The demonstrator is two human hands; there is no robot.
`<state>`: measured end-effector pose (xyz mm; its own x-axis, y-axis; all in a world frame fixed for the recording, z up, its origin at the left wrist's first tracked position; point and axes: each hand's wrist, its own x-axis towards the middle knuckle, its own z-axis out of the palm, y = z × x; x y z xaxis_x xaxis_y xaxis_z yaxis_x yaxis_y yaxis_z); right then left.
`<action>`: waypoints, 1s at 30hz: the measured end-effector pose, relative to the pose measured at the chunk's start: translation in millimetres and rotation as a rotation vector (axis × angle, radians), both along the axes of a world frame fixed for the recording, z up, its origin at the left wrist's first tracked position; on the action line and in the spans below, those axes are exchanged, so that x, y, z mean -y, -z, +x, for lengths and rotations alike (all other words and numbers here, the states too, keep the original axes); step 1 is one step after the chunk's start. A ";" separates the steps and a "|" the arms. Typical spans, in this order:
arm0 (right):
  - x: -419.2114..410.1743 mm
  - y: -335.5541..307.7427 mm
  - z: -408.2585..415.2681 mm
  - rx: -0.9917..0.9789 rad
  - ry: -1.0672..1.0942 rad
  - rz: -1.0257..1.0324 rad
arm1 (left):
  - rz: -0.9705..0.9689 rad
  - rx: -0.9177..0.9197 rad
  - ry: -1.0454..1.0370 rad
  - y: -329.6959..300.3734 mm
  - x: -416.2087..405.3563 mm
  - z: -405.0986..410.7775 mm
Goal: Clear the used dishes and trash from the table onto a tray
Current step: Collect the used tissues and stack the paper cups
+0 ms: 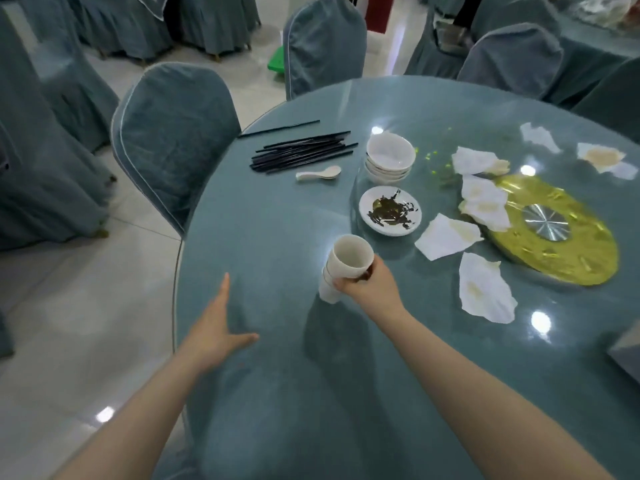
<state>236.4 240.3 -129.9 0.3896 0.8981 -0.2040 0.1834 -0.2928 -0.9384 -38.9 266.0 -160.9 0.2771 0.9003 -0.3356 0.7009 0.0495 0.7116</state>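
The table (263,237) is showing a glossy glass top over blue-grey cloth, catching bright spots of ceiling light. The stacked cups (341,268) are looking like smooth white ceramic or plastic — which one cannot be told. The stacked bowls (389,157), the small plate (390,211) and the spoon (318,173) are gleaming like glazed white porcelain. The chopsticks (301,154) are appearing dark and slightly shiny. The napkins (485,289) are lying as thin, crumpled, stained paper. The turntable base (568,251) is shining gold with a brushed metal hub — the chair covers (173,133) are looking like matt, soft cloth.
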 end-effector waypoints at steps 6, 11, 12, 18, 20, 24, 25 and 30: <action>-87.6 3.0 18.3 0.151 -0.009 0.055 | -0.124 -0.422 0.191 29.4 -11.1 3.0; -148.4 5.4 21.9 0.319 -0.028 0.057 | -0.111 -0.436 0.130 42.0 -10.6 3.6; -157.9 6.3 22.4 0.335 -0.029 0.049 | -0.098 -0.448 0.130 44.6 -10.0 4.3; -187.8 6.3 22.4 0.319 -0.029 0.051 | -0.112 -0.425 0.146 46.2 -12.7 -1.0; -185.4 5.1 21.6 0.290 -0.026 0.030 | -0.118 -0.395 0.148 41.6 -14.4 -1.8; -145.2 2.1 16.5 0.166 0.039 -0.071 | -0.097 -0.419 0.191 26.3 -20.3 -8.7; -128.3 1.9 14.7 0.137 0.041 -0.088 | -0.087 -0.419 0.174 20.9 -21.1 -11.2; -26.7 -4.8 0.4 0.000 -0.029 -0.111 | 0.127 -0.254 -0.084 -21.1 -2.2 -21.0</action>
